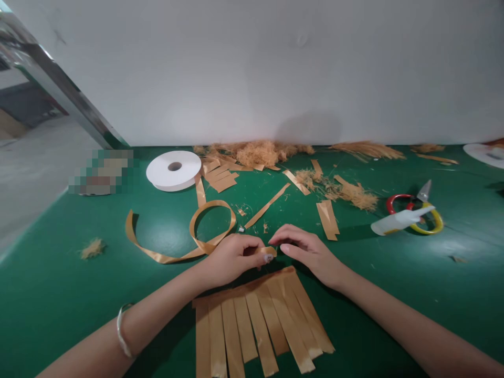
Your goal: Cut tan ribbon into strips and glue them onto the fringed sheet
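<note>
My left hand (232, 257) is closed, pinching a short end of tan satin ribbon (269, 251) between thumb and fingers. Close against that end is my right hand (309, 254), its fingers curled in and its thumb near the forefinger; whatever lies between them is too small to make out. Just below both hands lies a fringe of flat tan ribbon strips (252, 320), joined along a folded top band. Behind my left wrist, a loose length of ribbon (165, 258) curls across the green table in a loop.
A white ribbon spool (173, 170) stands back left. Frayed tan fibres (260, 153) and cut ribbon pieces (327, 219) lie along the wall (252, 68). At right, a white glue bottle (394, 222) rests by scissors (433, 223) with red and yellow handles. A fibre tuft (93, 248) sits left.
</note>
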`<action>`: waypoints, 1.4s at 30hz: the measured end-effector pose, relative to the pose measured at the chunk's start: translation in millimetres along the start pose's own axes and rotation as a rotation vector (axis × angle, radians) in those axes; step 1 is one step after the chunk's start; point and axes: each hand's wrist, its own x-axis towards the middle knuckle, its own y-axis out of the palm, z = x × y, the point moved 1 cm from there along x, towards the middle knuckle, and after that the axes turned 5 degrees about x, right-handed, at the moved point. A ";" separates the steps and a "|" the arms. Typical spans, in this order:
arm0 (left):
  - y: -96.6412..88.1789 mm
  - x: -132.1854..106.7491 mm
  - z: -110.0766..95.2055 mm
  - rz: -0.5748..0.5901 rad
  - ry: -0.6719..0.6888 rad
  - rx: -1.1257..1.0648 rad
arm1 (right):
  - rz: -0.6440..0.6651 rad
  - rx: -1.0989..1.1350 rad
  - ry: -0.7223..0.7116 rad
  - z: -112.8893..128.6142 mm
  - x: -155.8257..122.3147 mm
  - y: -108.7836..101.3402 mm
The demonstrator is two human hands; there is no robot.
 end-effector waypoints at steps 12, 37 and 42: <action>1.1 0.9 1.8 0.005 0.011 -0.087 | 0.100 -0.179 -0.041 3.0 0.3 -2.9; 0.4 0.7 0.9 -0.039 0.011 0.023 | 0.033 -0.193 -0.042 3.7 -1.7 0.4; 0.5 1.0 1.9 -0.059 0.020 0.020 | 0.031 -0.039 -0.053 -0.2 -1.9 -2.2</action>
